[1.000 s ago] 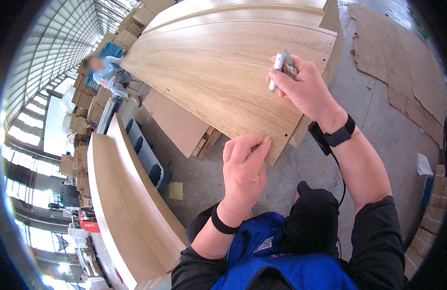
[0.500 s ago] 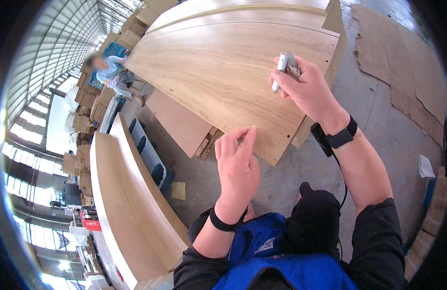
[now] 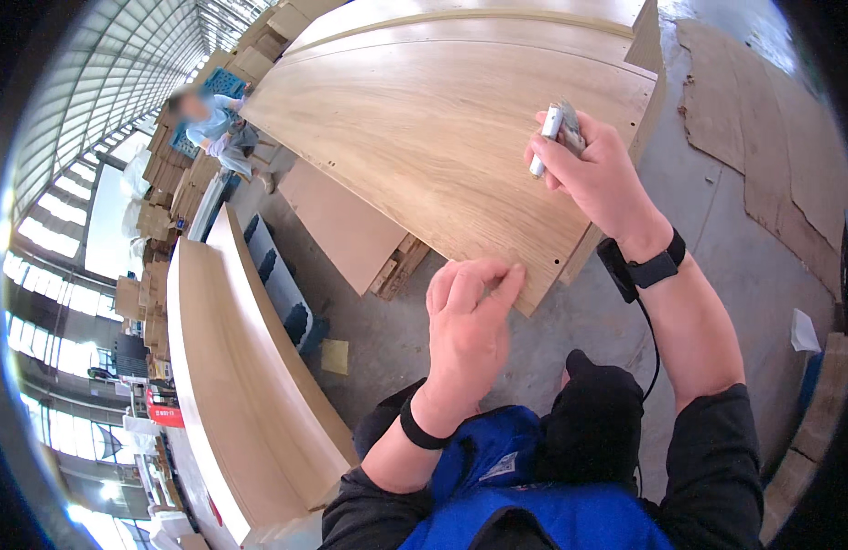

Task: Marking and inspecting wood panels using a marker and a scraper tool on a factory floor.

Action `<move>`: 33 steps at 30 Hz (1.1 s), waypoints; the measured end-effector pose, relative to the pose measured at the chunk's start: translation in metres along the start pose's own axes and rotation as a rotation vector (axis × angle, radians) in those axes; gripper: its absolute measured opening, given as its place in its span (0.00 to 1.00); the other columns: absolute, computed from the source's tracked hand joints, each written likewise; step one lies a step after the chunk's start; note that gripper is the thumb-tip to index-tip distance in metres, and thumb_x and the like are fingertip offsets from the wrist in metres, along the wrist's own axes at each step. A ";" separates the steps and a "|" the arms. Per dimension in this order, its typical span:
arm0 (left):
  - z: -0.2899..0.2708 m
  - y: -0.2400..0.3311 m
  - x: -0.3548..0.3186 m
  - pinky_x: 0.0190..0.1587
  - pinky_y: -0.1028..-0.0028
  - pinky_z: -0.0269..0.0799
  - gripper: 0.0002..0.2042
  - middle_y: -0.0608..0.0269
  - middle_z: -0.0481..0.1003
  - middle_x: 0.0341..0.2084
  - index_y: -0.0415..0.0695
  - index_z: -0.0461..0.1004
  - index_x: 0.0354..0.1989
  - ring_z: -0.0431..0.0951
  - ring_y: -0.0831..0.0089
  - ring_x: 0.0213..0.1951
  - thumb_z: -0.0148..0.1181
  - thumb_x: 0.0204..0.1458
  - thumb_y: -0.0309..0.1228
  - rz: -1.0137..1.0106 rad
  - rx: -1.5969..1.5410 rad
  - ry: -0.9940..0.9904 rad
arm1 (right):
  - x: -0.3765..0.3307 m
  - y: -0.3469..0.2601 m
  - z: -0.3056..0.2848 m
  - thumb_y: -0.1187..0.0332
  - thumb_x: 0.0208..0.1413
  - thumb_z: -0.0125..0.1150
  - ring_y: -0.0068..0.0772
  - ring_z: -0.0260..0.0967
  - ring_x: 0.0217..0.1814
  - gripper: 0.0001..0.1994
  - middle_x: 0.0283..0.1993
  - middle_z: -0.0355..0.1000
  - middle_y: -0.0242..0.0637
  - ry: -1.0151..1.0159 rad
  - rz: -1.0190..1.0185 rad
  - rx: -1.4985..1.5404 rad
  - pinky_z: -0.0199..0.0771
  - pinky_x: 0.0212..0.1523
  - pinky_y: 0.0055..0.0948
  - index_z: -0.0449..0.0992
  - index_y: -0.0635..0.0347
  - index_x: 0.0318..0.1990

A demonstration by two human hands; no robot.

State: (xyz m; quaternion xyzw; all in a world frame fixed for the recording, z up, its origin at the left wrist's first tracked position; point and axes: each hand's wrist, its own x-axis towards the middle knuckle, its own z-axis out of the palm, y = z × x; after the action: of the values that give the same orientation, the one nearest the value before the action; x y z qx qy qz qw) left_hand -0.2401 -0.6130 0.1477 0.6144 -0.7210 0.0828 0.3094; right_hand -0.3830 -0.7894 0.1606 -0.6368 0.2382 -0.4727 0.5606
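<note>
The left hand (image 3: 468, 325) rests at the near edge of a large pale wood panel (image 3: 442, 119), its fingertips (image 3: 508, 275) touching the panel's edge close to the near corner. Its grip is released: the fingers are loosely curled and hold nothing. A dark band circles that wrist.

The right hand (image 3: 596, 174) hovers over the panel's right edge, its grip clenched on a small white and grey pen-like tool (image 3: 554, 133) that stands nearly upright between thumb and fingers, above the wood just inside that edge. A black wrist device (image 3: 645, 266) with a thin cable sits on that forearm.

The panel lies on top of a stack, with a smaller brownish board (image 3: 346, 225) jutting out beneath its left side and short wooden blocks (image 3: 401, 266) showing under the near edge. Small drilled holes dot the panel near its right edge and near corner.

A long pale board (image 3: 227, 367) runs along the concrete floor (image 3: 763, 275) to the left. Flattened cardboard sheets (image 3: 763, 110) lie on the floor to the right. Well apart, beyond the panel's far left corner, another person (image 3: 218, 128) in light blue bends among stacked boxes.
</note>
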 end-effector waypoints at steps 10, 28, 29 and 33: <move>0.009 -0.012 0.015 0.59 0.58 0.63 0.24 0.61 0.73 0.49 0.50 0.79 0.52 0.71 0.57 0.53 0.55 0.45 0.18 0.008 0.136 0.006 | 0.000 0.000 0.006 0.67 0.62 0.58 0.14 0.66 0.27 0.08 0.29 0.73 0.27 0.063 -0.009 -0.011 0.68 0.28 0.19 0.72 0.62 0.36; 0.008 -0.006 0.011 0.57 0.58 0.62 0.25 0.60 0.72 0.49 0.50 0.79 0.51 0.69 0.56 0.51 0.55 0.41 0.17 -0.065 0.052 0.009 | -0.001 0.000 0.004 0.67 0.63 0.59 0.14 0.66 0.28 0.07 0.30 0.73 0.27 0.051 0.019 0.006 0.68 0.28 0.18 0.73 0.60 0.36; 0.010 -0.007 0.013 0.57 0.58 0.62 0.25 0.59 0.71 0.49 0.50 0.79 0.51 0.69 0.56 0.51 0.54 0.42 0.17 -0.028 0.156 0.008 | 0.000 0.001 0.004 0.67 0.63 0.59 0.14 0.66 0.28 0.07 0.30 0.73 0.27 0.052 0.018 0.004 0.68 0.28 0.18 0.73 0.60 0.36; 0.008 -0.006 0.011 0.57 0.58 0.62 0.24 0.62 0.71 0.48 0.51 0.79 0.50 0.70 0.56 0.51 0.55 0.43 0.18 -0.016 0.125 0.000 | 0.001 0.005 0.003 0.66 0.62 0.59 0.14 0.67 0.27 0.08 0.29 0.73 0.27 0.048 -0.002 0.015 0.68 0.28 0.19 0.73 0.61 0.36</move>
State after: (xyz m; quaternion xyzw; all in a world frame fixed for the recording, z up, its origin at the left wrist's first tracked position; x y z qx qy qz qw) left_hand -0.2382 -0.6279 0.1458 0.6383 -0.7095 0.1251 0.2712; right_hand -0.3787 -0.7902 0.1570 -0.6213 0.2472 -0.4901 0.5592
